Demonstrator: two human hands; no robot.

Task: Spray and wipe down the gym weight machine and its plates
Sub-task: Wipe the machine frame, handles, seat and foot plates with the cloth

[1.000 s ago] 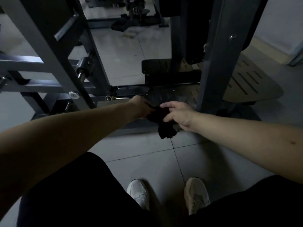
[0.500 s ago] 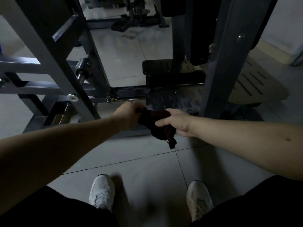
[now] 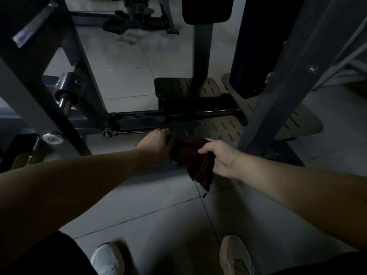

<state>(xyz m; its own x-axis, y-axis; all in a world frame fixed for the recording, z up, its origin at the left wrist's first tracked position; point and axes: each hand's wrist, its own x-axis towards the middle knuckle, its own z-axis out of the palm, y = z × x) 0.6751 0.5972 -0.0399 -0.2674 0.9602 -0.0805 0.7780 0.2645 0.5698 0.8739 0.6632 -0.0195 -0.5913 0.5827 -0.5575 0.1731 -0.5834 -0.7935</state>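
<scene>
A dark red cloth (image 3: 195, 161) hangs between my two hands just in front of the weight machine's slotted black footplate (image 3: 216, 130). My left hand (image 3: 155, 144) grips the cloth's left end, fingers curled round it. From the right, my right hand (image 3: 220, 155) pinches the cloth's upper edge, and a loose corner dangles toward the floor. The machine's grey steel frame (image 3: 278, 108) rises at the right, with a second frame post (image 3: 37, 92) at the left. No spray bottle is in view.
A chrome peg (image 3: 66, 96) juts from the left frame. A black padded upright (image 3: 256, 46) and a second footplate (image 3: 186, 87) stand behind. Another machine's base (image 3: 137, 18) sits far back on the tiled floor (image 3: 158, 215). My shoes (image 3: 236, 257) are at the bottom.
The cloth has come up off the footplate's edge and toward me, now held between both hands; my view has shifted slightly and my feet have spread apart.
</scene>
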